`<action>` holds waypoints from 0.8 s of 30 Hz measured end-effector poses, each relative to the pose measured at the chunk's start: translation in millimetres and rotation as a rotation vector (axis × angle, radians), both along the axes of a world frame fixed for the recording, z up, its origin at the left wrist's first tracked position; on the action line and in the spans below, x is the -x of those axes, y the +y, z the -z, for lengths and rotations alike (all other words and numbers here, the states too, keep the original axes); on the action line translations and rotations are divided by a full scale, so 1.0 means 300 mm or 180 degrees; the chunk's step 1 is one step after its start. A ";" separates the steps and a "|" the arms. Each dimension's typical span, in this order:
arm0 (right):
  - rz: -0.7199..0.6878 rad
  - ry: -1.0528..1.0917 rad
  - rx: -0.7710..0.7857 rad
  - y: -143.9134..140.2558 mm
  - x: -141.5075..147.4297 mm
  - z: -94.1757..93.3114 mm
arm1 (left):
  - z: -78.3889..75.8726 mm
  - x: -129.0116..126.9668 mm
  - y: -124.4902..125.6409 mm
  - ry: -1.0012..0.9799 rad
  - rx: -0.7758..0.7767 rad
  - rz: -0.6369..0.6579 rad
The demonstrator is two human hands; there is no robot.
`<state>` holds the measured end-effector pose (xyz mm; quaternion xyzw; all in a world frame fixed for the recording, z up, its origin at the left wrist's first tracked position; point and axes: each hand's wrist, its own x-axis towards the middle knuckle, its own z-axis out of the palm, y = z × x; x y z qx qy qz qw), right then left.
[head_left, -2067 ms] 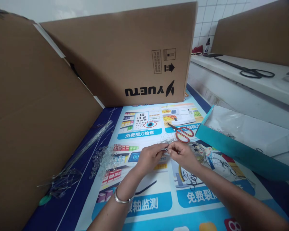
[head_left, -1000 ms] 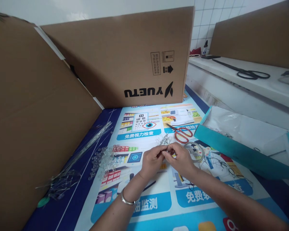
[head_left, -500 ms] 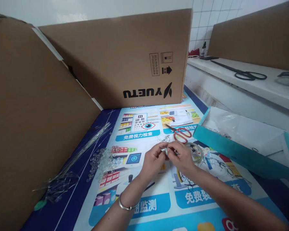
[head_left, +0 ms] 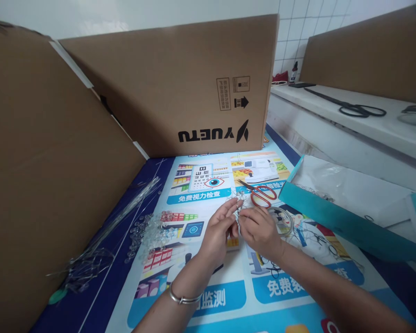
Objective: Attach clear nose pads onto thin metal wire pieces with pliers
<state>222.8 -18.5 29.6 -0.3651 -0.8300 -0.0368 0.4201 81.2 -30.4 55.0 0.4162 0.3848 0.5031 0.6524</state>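
My left hand (head_left: 219, 230) and my right hand (head_left: 258, 229) meet over the printed mat (head_left: 208, 259) in the middle of the table. Between their fingertips they pinch a small clear piece on thin wire (head_left: 238, 217); it is too small to make out. My left wrist wears a silver bangle (head_left: 182, 297). A little tangle of wire pieces (head_left: 236, 200) lies just beyond the fingers. A pile of clear beads (head_left: 149, 231) sits left of my left hand.
Red-handled scissors (head_left: 261, 193) lie beyond my right hand, beside a wire coil (head_left: 284, 221). A teal tray (head_left: 346, 217) stands at the right. Long wires (head_left: 114, 226) lie at the left. Cardboard panels (head_left: 180, 83) wall the back and left. Black scissors (head_left: 353, 108) rest on the white ledge.
My hands stayed together over the mat, working the small piece. My left fingers have spread and lifted, while my right hand has dropped slightly toward me.
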 end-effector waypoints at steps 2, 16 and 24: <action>-0.0003 0.0048 0.0025 0.000 0.000 0.003 | 0.003 0.002 0.001 -0.0093 -0.0018 -0.0019; -0.0245 0.1273 0.0913 0.000 0.000 -0.006 | 0.073 -0.009 0.013 0.1153 -0.0651 -0.0254; -0.0310 0.1342 0.1112 -0.015 0.011 -0.018 | 0.069 0.004 0.013 0.2580 -0.1072 -0.0422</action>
